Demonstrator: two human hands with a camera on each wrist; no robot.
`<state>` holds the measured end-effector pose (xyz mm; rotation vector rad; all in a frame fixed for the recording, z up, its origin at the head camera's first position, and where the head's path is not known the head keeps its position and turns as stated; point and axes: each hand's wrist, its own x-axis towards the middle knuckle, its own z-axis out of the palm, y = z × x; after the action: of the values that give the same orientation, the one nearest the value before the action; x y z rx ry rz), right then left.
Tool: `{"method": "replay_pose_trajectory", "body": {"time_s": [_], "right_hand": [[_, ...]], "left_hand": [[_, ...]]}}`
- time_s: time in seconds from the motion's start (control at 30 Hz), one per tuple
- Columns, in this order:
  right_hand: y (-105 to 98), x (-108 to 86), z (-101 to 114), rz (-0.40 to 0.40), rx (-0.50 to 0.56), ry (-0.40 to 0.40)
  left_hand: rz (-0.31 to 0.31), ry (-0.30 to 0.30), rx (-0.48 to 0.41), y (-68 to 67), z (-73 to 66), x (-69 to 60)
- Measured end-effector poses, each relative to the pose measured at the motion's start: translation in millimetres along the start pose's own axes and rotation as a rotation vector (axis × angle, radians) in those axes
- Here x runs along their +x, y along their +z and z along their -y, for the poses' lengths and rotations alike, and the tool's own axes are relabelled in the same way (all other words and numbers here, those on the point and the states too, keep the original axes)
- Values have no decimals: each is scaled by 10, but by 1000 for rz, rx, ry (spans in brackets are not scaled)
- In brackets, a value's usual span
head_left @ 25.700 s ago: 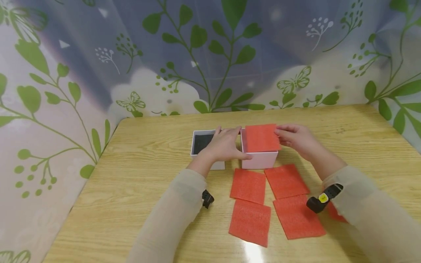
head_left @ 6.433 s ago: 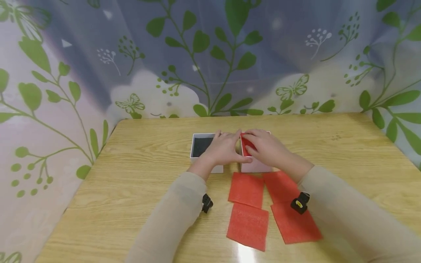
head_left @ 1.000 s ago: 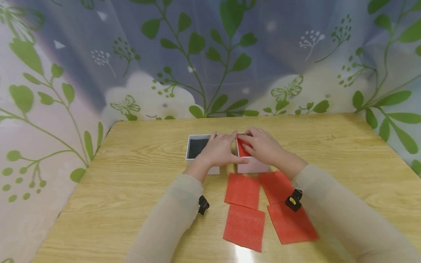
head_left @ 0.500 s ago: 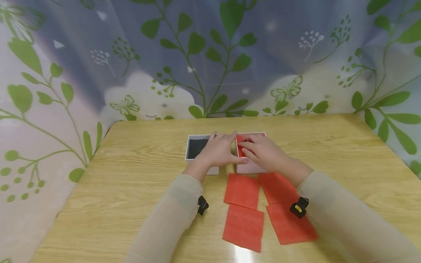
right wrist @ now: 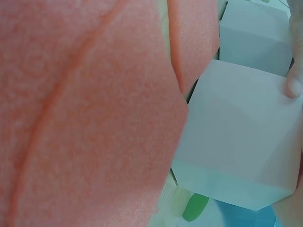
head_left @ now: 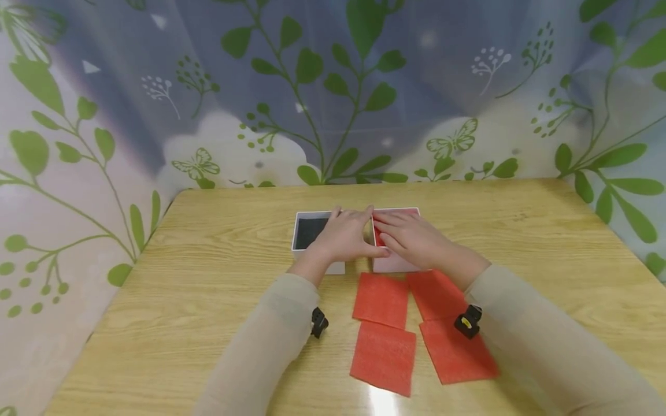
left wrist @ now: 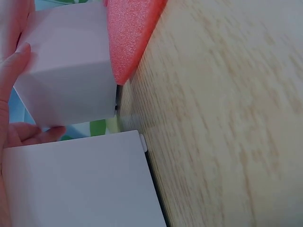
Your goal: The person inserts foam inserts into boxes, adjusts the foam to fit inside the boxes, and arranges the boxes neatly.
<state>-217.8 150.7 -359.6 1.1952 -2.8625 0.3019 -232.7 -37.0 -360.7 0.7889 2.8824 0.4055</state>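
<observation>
One wooden table (head_left: 171, 277) bears two boxes, a white box (head_left: 336, 268) and, beside it, a pink box (head_left: 396, 264). The left hand (head_left: 346, 236) grips the latter, thumb in front; the right hand (head_left: 413, 237), fingers nearly straight, apparently grasping nothing, seems to be smoothing red lining (head_left: 378, 238) inside, which calls for even pressure next. I count four red squares (head_left: 383, 358) in front.

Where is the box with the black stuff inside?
In the head view, the box with black inside stands on the table, left of the box with red inside, its right part mostly hidden by the left hand.
</observation>
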Motion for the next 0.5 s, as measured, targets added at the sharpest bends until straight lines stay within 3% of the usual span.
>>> {"method": "replay_pose_trajectory", "body": {"time_s": [0.13,0.33,0.5], "right_hand": [[-15,-5,-3,26,-5,30],[-59,-85,-22,30,-132,179],[-73,-120,-28,50,-172,166]], "left_hand": [[-3,-1,-4,8,0,1],[0,-3,-2,25,-12,23],[-6,-11,3,12,-9,24]]}}
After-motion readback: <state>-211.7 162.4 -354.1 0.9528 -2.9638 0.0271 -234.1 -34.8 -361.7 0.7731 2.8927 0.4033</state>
